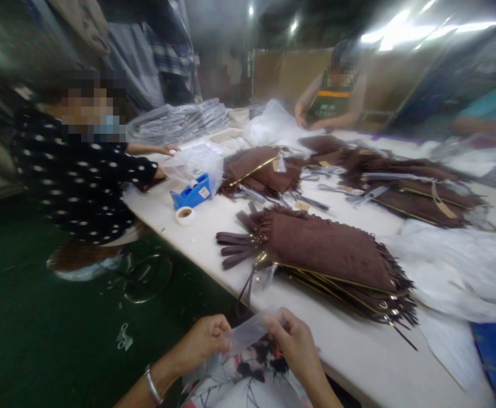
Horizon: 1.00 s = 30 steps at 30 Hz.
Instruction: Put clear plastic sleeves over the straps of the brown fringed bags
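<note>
A clear plastic bag [250, 332] is stretched between my two hands, low in front of my lap at the table's near edge. My left hand [203, 343], with a silver bangle at the wrist, pinches one end of it between thumb and curled fingers. The other end is gripped by my right hand [293, 340]. Just beyond, on the table, lies a stack of brown fringed pouches [324, 249] with gold zippers and wrist straps that hang toward me. How far the plastic reaches below my hands is hard to make out.
On the white table [214, 258] stand a blue tape dispenser [192, 192] and a tape roll [184, 215]. More brown pouches [265, 170] lie farther back. White plastic sheets [464, 266] cover the right side. A person in a dotted top [86, 175] sits at left; others work across the table.
</note>
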Motion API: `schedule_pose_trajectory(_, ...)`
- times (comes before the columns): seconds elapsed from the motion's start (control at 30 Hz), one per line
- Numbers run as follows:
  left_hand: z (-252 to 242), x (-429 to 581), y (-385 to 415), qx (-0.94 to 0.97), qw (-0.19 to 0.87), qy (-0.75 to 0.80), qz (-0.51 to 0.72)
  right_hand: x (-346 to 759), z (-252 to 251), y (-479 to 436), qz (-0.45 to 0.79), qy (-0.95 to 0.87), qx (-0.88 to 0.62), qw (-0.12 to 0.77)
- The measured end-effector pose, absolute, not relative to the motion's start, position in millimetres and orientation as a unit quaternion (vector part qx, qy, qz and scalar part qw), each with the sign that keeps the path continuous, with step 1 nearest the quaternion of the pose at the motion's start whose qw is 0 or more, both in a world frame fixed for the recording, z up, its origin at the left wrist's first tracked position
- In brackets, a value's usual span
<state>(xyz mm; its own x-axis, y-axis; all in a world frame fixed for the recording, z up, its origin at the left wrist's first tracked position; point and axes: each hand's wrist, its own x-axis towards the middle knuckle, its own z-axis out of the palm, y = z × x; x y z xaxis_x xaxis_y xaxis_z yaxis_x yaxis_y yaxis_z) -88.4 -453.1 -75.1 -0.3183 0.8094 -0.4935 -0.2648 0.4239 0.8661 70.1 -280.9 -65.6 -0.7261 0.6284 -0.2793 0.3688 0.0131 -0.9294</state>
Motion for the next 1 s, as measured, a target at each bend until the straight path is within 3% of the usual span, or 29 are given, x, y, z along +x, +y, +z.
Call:
schedule_pose_trajectory(0.3, -72.4, -107.6, -483.2, 0.234, 0.527, 0.688, 0.44, 31.2, -69.6, -302.4, 0.554, -0.753, -0.344, 0.088)
schedule_pose_trajectory(0.57, -78.3, -108.0, -442.9, 0.171, 0.491, 0.613, 0.595, 10.7, -59.8, -304.5, 0.511, -0.8, -0.31, 0.062)
schedule_pose_trajectory(0.83, -94.9, -125.2, -464.5, 0.157, 0.426, 0.7, 0.551, -6.6, -75.3, -278.5, 0.339, -0.856, -0.384, 0.076)
schedule_pose_trajectory(1.0, -96.8, -133.8, -481.0, 0.187, 0.387, 0.744, 0.513, -33.5, -84.8, -280.5, 0.345, -0.839, -0.409, 0.098)
